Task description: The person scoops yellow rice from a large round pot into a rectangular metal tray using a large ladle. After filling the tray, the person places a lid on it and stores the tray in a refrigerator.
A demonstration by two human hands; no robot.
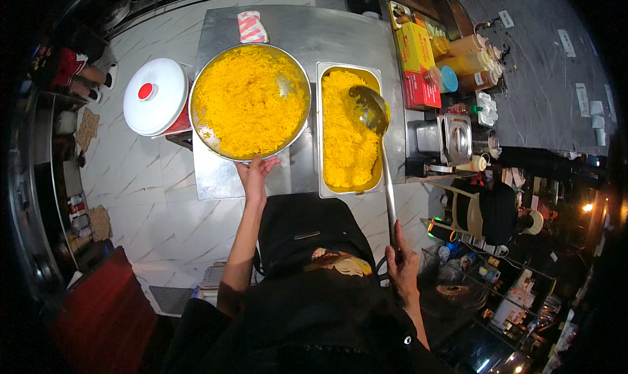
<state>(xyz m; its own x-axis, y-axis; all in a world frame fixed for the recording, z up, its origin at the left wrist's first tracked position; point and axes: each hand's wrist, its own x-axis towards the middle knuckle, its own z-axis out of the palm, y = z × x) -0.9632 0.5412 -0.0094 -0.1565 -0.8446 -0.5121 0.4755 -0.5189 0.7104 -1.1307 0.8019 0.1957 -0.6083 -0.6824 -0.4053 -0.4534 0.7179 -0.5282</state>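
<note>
My left hand (256,175) grips the near rim of a round perforated metal colander (208,139), its thumb over the edge. Yellow rice (248,104) fills most of the colander, with bare holes showing at its right and lower left. My right hand (403,261) is closed around the long handle of a large metal ladle (370,110). The ladle's bowl rests at the right side of a deep rectangular steel pan (321,129), over more yellow rice (346,153). Some grains cling to the ladle's rim. Pan and colander stand side by side on a steel table (294,26).
A folded pink-and-white cloth (252,27) lies behind the colander. Left stands a bucket with a white lid (149,97). On the right are a yellow-and-red box (417,60), several squeeze bottles (466,62) and a lidded steel container (457,137). A person's legs (91,80) show far left; another person (498,212) sits at right.
</note>
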